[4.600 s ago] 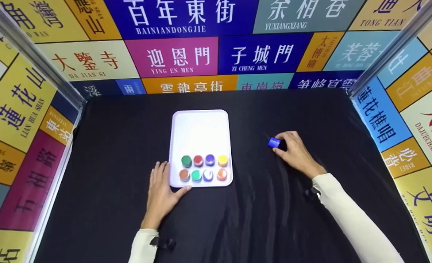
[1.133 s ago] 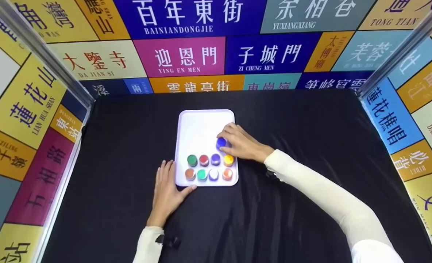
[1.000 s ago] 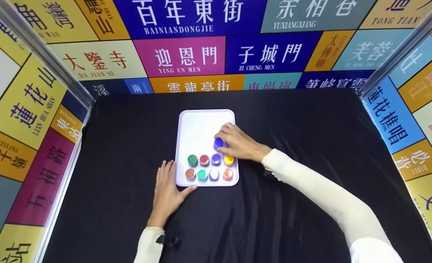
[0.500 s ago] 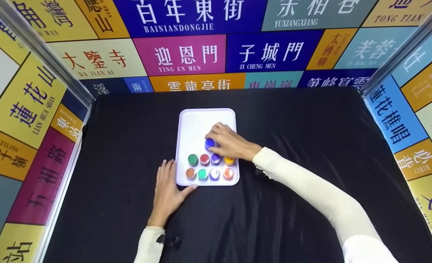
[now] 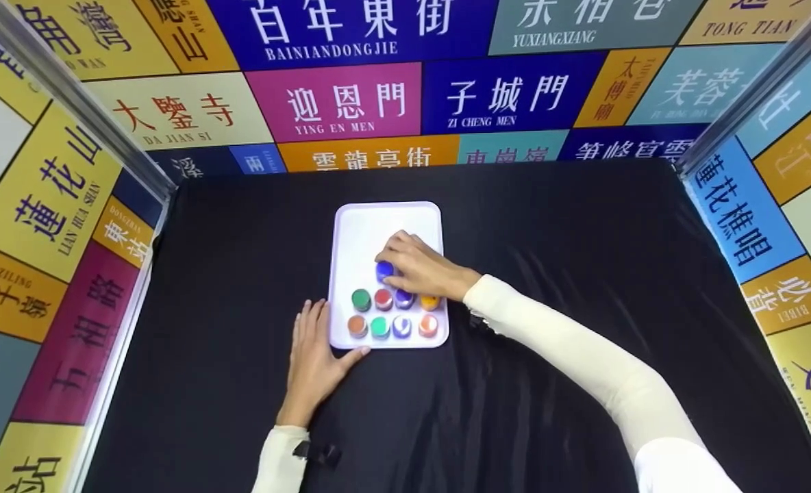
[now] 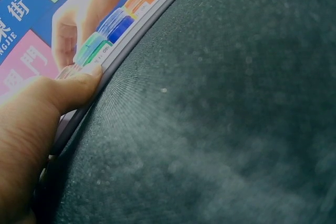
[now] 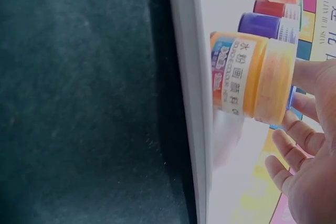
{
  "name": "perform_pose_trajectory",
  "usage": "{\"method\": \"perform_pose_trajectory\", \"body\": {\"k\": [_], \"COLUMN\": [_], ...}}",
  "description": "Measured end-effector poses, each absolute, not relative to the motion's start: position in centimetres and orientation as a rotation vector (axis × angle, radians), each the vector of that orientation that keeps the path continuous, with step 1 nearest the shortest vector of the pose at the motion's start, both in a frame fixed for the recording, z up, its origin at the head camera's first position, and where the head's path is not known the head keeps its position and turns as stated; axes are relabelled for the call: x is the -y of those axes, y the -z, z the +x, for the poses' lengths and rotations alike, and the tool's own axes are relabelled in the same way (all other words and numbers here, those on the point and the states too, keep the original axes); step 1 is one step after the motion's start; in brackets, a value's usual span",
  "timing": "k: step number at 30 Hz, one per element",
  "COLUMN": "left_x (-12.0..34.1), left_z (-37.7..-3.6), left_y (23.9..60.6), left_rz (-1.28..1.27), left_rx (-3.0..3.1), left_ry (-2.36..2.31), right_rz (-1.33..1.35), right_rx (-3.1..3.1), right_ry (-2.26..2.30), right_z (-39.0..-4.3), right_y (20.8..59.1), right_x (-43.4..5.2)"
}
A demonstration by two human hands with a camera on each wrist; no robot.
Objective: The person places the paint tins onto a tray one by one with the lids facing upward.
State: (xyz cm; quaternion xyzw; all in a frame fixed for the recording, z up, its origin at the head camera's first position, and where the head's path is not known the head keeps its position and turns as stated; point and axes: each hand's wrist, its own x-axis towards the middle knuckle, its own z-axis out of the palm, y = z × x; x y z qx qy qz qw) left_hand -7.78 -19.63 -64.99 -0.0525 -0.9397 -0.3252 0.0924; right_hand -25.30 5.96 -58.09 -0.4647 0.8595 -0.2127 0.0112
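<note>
Black cloth (image 5: 529, 383) is covering the table, and nearest the person the left hand (image 5: 313, 363) is lying flat on it, fingers straight, its thumb pressing against the near left corner of the white tray (image 5: 361, 226) (the left wrist view shows the thumb tip touching the rim).

On the tray, two rows of small paint pots are standing. The near row is showing four lids: orange-brown (image 5: 357, 325), green (image 5: 379, 326), white (image 5: 402, 326) and orange (image 5: 427, 324). The row behind is showing dark green (image 5: 361, 299), red (image 5: 383, 298), purple (image 5: 403, 298) and yellow (image 5: 430, 301), the last two partly covered by the hand.

Just beyond that row, the right hand (image 5: 422, 268) is pinching a blue pot (image 5: 384, 270) with curled fingertips, holding it over the tray floor behind the red pot. I cannot tell whether its base is touching the tray.

Judging the risks: the palm is hanging close over the purple and yellow pots, so a careless lowering could be knocking them over or pushing them out of line; a slipping tray is less likely while the thumb is bracing it.

Counted: nine pots, eight standing and one held; one tray; two hands.
</note>
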Motion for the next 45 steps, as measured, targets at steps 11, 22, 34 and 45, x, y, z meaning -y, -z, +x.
{"method": "perform_pose_trajectory", "body": {"k": [11, 22, 34, 45], "left_x": [19.6, 19.7, 20.5, 21.6], "left_z": [-7.8, -7.6, -8.9, -10.3], "left_y": [65.1, 65.2, 64.6, 62.2], "left_rz": [-0.179, -0.202, -0.217, -0.192], "left_rx": [2.78, 2.769, 2.767, 2.846], "left_ry": [0.973, 0.971, 0.984, 1.03], "right_rz": [-1.449, -1.379, -1.278, -1.008], "right_rx": [-2.67, -2.676, -2.816, -2.965], "right_ry": [0.618, 0.684, 0.758, 0.872], "right_z": [-24.9, -24.2, -23.5, -21.0], "right_y": [58.2, 56.8, 55.4, 55.6], "right_x": [-5.3, -7.3, -13.4, -20.4]}}
